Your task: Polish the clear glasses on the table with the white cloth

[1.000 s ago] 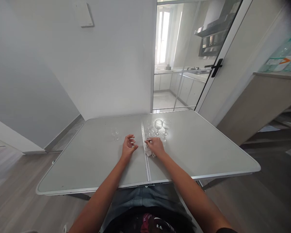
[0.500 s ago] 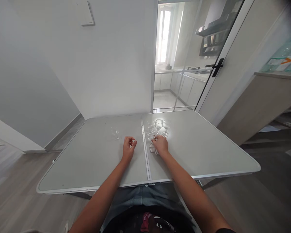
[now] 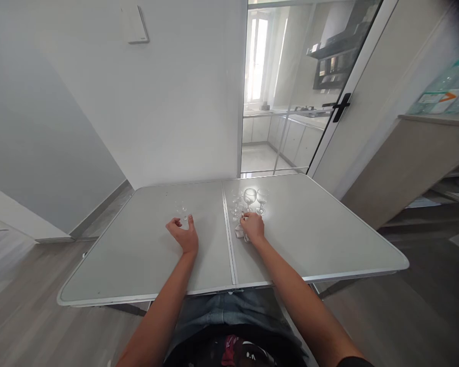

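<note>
My left hand [image 3: 183, 234] is open, thumb and fingers spread apart, just in front of a clear stemmed glass [image 3: 182, 207] on the left half of the table. It seems to hold nothing. My right hand [image 3: 253, 225] is closed, its fingertips pinched together over a whitish cloth [image 3: 239, 232] on the right half, close to the middle seam. Behind it stand several clear glasses: a round-bowled goblet [image 3: 250, 195], another stemmed glass [image 3: 262, 200] to its right, and a fainter one [image 3: 236, 205] to its left. The fingers hide part of the cloth.
The pale folding table [image 3: 313, 239] has a raised metal seam [image 3: 230, 244] down its middle. A white wall and a glazed door [image 3: 279, 127] with a black handle stand behind it. Water bottles [image 3: 443, 92] sit on a wooden cabinet [image 3: 398, 163] at the right.
My left hand has moved left and its fingers have spread, from a curled shape to open beside the left glass. My right hand stays at the cloth.
</note>
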Available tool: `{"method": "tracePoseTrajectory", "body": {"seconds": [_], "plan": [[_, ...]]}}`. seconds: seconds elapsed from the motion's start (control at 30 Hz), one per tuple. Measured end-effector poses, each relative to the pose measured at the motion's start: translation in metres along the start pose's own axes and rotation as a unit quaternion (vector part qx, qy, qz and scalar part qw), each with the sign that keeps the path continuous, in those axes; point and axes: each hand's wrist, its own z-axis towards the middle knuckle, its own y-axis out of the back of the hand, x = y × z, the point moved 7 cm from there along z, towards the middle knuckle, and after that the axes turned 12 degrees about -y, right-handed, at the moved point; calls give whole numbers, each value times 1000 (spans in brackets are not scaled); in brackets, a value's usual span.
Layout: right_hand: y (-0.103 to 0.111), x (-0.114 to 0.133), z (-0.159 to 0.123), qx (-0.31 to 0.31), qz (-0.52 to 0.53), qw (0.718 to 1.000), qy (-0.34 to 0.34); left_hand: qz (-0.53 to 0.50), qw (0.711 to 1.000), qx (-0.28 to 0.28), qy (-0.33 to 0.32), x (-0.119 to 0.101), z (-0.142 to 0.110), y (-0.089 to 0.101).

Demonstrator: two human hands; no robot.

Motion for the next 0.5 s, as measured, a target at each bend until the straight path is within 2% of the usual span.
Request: {"method": "tracePoseTrajectory", "body": {"seconds": [0.2,0.33,0.4,0.5], "plan": [[1,1,-1,3,4,1000,2,12,1000,12,23,13,1,0],[10,-2,-5,-15,19,1000,-5,24,998,17,49,26,1,1],[17,0,-8,-35,21,999,3,42,996,33,67,36,4,0],[27,7,-16,-74,23,996,36,58,991,88,87,53,14,-7]]}}
